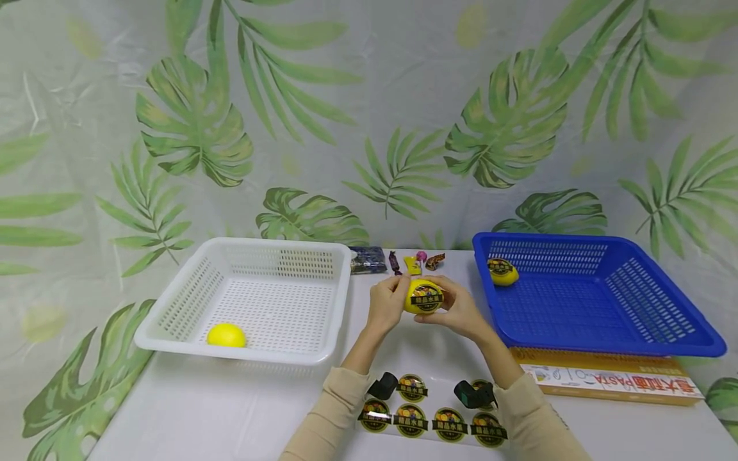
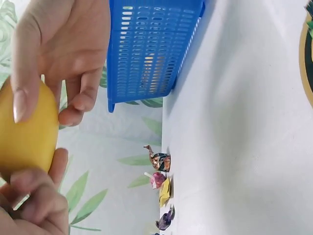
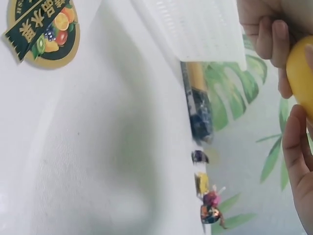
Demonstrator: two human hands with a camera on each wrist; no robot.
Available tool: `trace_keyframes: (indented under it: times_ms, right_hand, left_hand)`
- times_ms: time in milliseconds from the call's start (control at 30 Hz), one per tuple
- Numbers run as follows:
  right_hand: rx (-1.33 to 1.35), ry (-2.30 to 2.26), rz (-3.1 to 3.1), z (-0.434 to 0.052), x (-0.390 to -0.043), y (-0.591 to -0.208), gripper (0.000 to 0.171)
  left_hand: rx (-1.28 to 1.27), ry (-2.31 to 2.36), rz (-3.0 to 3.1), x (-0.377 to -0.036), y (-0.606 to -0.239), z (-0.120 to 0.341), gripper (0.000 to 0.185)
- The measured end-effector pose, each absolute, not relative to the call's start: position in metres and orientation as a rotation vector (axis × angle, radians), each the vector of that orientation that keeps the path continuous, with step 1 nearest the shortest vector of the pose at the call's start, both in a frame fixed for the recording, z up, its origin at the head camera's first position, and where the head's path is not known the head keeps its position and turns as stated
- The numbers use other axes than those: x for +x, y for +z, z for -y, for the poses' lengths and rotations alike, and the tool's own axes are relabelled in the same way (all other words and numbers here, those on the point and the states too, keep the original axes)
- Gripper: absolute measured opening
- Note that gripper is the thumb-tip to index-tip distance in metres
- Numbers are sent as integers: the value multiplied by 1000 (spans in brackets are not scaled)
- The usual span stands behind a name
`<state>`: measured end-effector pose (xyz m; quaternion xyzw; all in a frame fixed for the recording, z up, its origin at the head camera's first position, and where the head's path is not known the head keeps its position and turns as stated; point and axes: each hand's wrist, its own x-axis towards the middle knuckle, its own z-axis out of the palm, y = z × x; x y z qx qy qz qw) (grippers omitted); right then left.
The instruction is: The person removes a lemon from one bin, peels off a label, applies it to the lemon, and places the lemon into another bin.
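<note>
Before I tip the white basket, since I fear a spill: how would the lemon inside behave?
The lemon looks round and smooth, so it would likely roll freely. It lies loose near the white basket front wall, which should probably stop it. It seems firm, not fragile.

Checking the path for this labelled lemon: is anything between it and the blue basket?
Nothing visible. The lemon, held by both hands, sits just left of the blue basket; only bare table lies between.

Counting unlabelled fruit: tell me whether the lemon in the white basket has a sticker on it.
No, the lemon in the white basket shows plain yellow skin in the head view.
</note>
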<state>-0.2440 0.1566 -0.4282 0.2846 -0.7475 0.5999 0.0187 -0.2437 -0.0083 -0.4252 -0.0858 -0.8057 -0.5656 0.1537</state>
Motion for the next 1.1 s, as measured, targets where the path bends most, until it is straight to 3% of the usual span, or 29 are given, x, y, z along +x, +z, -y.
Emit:
trace_keyframes:
  times_ms: [100,333,533,867,1100]
  right_hand:
    - [853,1877,2357,-161,-241,-424,63]
    - [720,1901,2382,-189,-238,-410,64]
    - [675,1828,2477,-228,-235,-393,66]
    - [701,1682,2601,-309,-247,-367,58]
    - [497,1640,2813,-363,-278,-365,59]
  left_hand:
    - [-286,-1750,2277,-245,-425,8,43]
    - [-313,-1795,2242,-250,-426,8,23]
    - [-514,-1728,2384,-257,-436,-5,24]
    - [-753,-1778,2639,-262,-443,-60,58]
    - [-818,-1741,2736,-270,-447,-96,69]
